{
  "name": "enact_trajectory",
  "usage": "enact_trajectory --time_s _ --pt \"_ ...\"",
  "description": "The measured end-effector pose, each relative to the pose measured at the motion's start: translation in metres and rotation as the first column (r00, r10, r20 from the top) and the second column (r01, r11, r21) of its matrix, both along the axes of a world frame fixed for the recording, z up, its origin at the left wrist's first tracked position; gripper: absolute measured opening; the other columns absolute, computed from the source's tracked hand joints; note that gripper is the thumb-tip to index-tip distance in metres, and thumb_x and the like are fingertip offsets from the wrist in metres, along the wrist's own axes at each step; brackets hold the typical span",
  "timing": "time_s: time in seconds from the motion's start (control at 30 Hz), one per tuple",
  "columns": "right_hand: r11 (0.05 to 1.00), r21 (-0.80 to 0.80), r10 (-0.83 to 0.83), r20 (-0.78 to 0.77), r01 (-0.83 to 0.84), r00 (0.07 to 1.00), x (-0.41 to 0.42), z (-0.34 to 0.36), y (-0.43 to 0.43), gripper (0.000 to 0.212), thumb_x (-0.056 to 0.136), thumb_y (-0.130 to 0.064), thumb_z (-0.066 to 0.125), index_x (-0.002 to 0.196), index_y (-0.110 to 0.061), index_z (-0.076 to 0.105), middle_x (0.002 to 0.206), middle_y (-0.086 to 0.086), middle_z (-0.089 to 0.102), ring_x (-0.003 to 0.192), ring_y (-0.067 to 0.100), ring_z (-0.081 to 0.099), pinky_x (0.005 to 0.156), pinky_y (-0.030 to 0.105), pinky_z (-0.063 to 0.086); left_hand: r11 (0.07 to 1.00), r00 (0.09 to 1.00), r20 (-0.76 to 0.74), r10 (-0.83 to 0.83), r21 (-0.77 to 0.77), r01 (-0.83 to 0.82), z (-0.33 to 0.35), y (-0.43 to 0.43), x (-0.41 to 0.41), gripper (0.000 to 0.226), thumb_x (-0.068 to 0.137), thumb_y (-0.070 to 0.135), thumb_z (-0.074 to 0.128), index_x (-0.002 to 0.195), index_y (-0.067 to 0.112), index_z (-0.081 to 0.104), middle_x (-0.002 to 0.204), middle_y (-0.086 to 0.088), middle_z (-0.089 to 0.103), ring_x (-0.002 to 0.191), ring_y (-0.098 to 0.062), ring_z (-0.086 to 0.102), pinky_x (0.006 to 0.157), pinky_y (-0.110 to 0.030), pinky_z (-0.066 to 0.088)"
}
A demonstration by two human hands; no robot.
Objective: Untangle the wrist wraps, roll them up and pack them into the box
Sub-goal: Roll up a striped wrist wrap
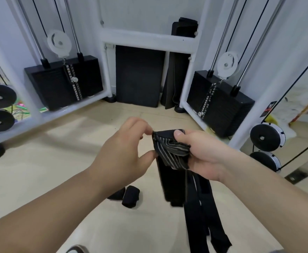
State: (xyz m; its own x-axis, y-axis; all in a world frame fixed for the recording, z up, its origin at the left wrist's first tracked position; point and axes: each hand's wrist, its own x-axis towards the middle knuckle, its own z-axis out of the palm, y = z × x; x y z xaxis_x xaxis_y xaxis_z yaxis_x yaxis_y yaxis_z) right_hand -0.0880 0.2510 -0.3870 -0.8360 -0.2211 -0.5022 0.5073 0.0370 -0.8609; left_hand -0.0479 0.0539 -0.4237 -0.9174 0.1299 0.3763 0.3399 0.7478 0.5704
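Clutching tangled wrist wraps (171, 152), left hand (125, 152) pinching, right hand (202, 154) gripping, two rolled wraps (130, 196) below

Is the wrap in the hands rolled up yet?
No. The wrap is bunched between left hand and right hand, straps hanging loose.

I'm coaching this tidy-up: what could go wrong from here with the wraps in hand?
The black straps hang loose below the right hand and could re-tangle as the striped wrap is pulled. The left hand only pinches its edge, so it may slip free.
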Motion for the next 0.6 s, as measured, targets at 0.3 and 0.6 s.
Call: enact_trajectory --time_s 0.3,0.6 --pt "1.000 0.016 0.008 0.111 -0.009 0.994 -0.014 -0.015 0.014 0.036 0.115 -0.024 0.037 0.104 -0.008 0.067 0.079 0.012 0.073 0.066 0.022 0.067 0.059 0.035 0.058 0.984 0.985 0.143 -0.100 0.160 0.077 -0.004 0.021 -0.026 0.035 0.099 0.006 0.063 0.107 0.036 0.077 0.095 0.020 0.078 0.088 -0.001 0.070 0.080 -0.021 0.054" --pt "0.980 0.197 0.018 -0.190 0.021 0.982 -0.023 -0.032 0.021 0.020 0.103 -0.014 0.058 0.114 -0.015 0.076 0.118 0.009 0.079 0.110 0.024 0.075 0.095 0.042 0.062 0.791 0.934 0.357 -0.021 0.578 -0.203 0.003 0.030 -0.035 0.026 0.105 0.007 0.059 0.101 0.028 0.074 0.070 0.004 0.074 0.049 -0.002 0.055 0.048 -0.017 0.042"
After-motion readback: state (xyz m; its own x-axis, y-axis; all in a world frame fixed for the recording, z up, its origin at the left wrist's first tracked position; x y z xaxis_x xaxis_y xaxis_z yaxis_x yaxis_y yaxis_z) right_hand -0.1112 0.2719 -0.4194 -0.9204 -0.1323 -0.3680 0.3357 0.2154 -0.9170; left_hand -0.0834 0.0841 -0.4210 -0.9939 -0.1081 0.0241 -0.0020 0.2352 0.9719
